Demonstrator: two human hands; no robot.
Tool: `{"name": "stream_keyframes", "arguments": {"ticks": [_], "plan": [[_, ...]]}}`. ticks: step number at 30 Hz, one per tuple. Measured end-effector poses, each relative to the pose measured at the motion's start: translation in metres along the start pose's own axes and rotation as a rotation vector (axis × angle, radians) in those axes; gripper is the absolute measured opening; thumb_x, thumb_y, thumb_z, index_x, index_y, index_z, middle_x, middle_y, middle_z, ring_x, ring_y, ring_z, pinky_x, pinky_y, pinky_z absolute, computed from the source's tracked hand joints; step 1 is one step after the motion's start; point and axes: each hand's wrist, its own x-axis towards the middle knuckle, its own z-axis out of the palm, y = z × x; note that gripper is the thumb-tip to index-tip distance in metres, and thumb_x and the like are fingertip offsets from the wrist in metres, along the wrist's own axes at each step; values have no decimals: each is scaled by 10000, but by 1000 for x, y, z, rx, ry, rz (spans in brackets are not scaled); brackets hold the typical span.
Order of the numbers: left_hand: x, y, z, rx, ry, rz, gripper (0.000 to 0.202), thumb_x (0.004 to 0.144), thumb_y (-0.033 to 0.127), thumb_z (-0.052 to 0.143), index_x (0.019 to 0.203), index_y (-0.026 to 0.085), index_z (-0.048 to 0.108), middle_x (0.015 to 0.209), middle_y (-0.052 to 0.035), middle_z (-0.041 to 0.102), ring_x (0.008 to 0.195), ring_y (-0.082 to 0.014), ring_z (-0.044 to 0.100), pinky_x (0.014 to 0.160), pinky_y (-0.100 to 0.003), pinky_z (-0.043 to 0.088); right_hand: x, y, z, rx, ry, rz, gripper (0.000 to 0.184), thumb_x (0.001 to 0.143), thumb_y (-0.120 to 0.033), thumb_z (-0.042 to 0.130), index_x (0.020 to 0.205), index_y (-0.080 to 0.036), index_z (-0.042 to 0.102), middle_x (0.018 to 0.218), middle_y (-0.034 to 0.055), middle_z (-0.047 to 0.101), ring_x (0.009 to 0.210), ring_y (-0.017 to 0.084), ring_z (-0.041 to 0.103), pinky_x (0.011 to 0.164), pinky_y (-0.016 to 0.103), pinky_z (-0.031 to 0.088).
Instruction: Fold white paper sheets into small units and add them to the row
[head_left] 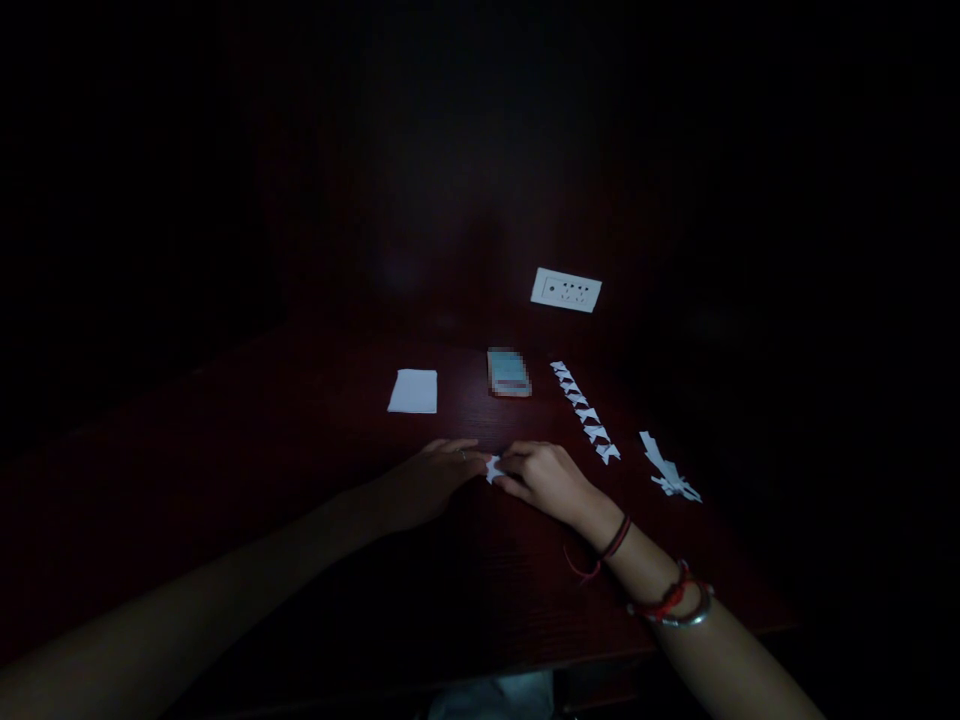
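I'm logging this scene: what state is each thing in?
Small paper piece: between both hands
Left hand: fingers extended to it
Right hand: fingers bent at it
White square paper: flat
Blue-green item: lying, details blurred
White paper pieces: laid in a row
Paper strips: heaped loosely
Wall socket: nothing plugged in
Bracelets: worn

No words, brands or numbers can be read. The top of the pale blue item (pixel 508 371) on the tabletop (pixel 337 410) is pixelated, and its darker reddish band near the lower edge gives up no letters. The white wall socket (pixel 566 290) shows dark slots and a round dot, no legible print. Marks on the silvery bangle (pixel 684 623) are too small to make out.
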Motion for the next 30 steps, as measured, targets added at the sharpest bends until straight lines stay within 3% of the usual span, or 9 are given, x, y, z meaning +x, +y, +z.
{"name": "stream_keyframes", "arguments": {"ticks": [7,16,20,27,30], "plan": [[0,-3,1,-3,-9,-11,457,774,43,340,1188,237,356,1235,3,404,1168,-177,277,928,-365,250,4,-9,-3,-192,-34,-54,261,836,-255,369,762,-129,585,753,78,589,709,157,540,671,276,351],[-1,-6,2,0,-22,17,476,780,67,359,1215,253,309,1260,9,370,1179,-199,257,927,-387,250,2,-6,0,-300,-11,-200,194,838,-138,355,855,-121,547,738,74,590,661,153,537,610,282,336],[-2,-7,4,6,-28,14,496,768,40,349,1214,255,314,1269,10,356,1186,-196,244,937,-388,236,-1,-1,-2,-200,8,-184,168,823,-151,391,881,-144,548,766,60,590,698,146,536,663,284,353],[-4,-6,4,-13,-46,-10,466,782,73,363,1209,257,324,1265,11,361,1184,-201,247,937,-387,241,-4,11,-1,204,43,-213,233,789,-155,438,997,-153,542,936,47,561,859,117,514,788,230,388],[-6,-7,4,-21,-46,-4,482,762,37,358,1198,244,338,1254,-1,378,1180,-192,257,934,-382,246,-6,14,0,230,95,-200,244,771,-185,471,1002,-169,549,1018,45,523,915,129,486,808,246,390]]}}
